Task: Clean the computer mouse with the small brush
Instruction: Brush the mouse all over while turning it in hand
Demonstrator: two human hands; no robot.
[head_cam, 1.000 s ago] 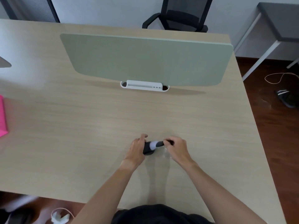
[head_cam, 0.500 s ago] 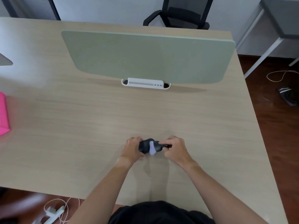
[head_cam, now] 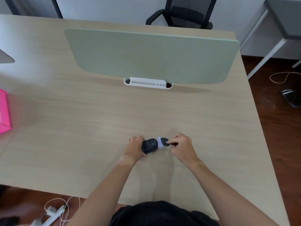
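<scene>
A black computer mouse (head_cam: pixel 149 145) lies on the wooden desk (head_cam: pixel 97 121) near its front edge. My left hand (head_cam: pixel 134 147) grips the mouse from its left side, fingers curled round it. My right hand (head_cam: pixel 182 148) pinches the dark handle of a small brush (head_cam: pixel 163 141). The brush's white bristles touch the right end of the mouse.
A green divider panel (head_cam: pixel 151 54) stands across the back of the desk on a white clamp (head_cam: pixel 147 81). A pink object (head_cam: pixel 4 111) sits at the desk's left edge. A black office chair (head_cam: pixel 182 13) is behind the desk. Cables lie on the floor at the lower left.
The brush has swept from the mouse's top toward its right end. My left hand shifted its hold on the mouse and turned it a little.
</scene>
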